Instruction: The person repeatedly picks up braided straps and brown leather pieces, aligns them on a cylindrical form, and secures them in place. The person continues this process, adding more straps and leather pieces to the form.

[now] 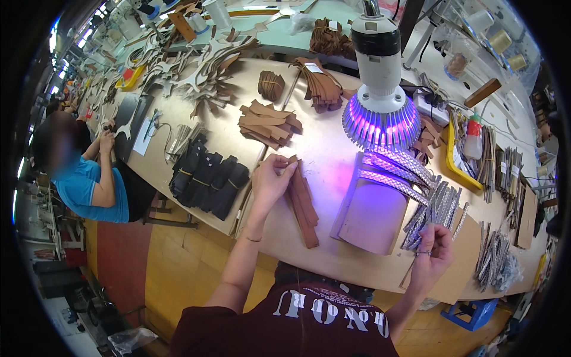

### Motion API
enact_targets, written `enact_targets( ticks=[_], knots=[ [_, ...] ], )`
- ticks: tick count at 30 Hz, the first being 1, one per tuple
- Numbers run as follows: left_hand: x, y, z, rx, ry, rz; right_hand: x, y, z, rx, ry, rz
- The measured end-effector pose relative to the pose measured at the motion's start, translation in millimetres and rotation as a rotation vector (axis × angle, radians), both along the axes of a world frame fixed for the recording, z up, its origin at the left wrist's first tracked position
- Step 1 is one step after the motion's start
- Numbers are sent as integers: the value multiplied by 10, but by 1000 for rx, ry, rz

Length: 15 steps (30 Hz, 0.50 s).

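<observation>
My left hand is closed in a pinch at the top end of a stack of brown leather strips lying lengthwise on the table. Fingers curled, my right hand grips the lower end of a silver braided strip at the edge of a pile of braided strips; its fingers partly hide the hold. Between my hands, a few braided straps lie across the top of a tan board. Purple light falls on them from a lamp hanging just above.
Black bundles and loose brown strips lie left of centre. A yellow tray with a red-capped bottle stands at right, near more braided bundles. A co-worker in a blue shirt handles pieces at far left.
</observation>
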State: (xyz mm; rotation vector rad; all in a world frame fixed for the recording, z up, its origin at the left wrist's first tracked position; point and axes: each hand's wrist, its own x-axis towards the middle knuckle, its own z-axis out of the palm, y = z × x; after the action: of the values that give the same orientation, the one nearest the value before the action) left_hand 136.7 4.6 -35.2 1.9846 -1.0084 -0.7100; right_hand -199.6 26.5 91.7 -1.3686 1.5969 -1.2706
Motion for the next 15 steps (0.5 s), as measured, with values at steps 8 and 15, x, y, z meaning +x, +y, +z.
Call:
enact_targets(
  ticks=[8,15],
  knots=[
    [-267,134,391,-334,137,9,705,-22,255,-114,284,498],
    [-625,530,948,-397,399,-270,1136,-144,228,-19,65,534]
  ],
)
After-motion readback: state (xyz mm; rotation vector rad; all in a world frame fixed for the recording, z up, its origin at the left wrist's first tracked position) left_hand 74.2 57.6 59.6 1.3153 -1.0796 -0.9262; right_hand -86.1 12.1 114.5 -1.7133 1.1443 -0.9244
